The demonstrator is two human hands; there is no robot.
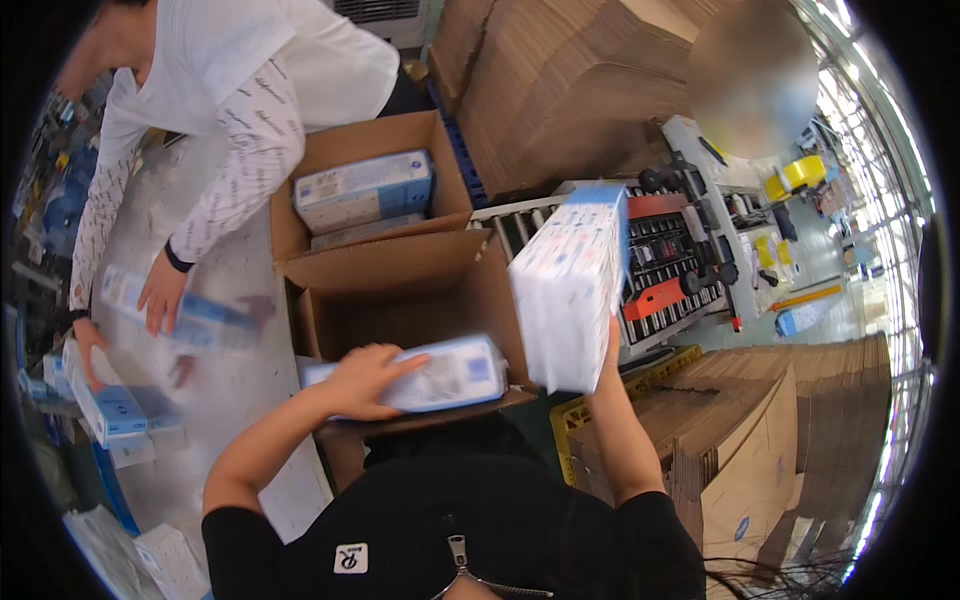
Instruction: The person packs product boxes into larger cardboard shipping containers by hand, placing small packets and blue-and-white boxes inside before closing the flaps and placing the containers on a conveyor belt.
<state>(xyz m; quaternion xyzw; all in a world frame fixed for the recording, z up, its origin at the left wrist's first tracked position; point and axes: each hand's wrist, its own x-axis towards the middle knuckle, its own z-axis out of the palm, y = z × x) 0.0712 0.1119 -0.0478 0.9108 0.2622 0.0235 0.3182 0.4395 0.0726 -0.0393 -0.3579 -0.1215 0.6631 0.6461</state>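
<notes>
My left hand (370, 382) lies over a long white-and-blue box (455, 374), gripping it from above. That box is tilted slightly at the near edge of an open cardboard carton (400, 315), whose visible inside shows bare brown walls. To the right, my right hand (608, 362) holds up another white-and-blue box (570, 290) by its right side, with most of its fingers hidden behind it. This box stands on end beside the carton's right flap, in front of the roller conveyor.
Beyond the open carton, a second carton (450, 190) holds white-and-blue boxes (365, 190). At left, a co-worker's hands (160, 290) handle similar boxes on a pale table (240, 400). A roller conveyor with a carton-taping machine (665, 260) and flat cardboard stacks (740, 440) stand at right.
</notes>
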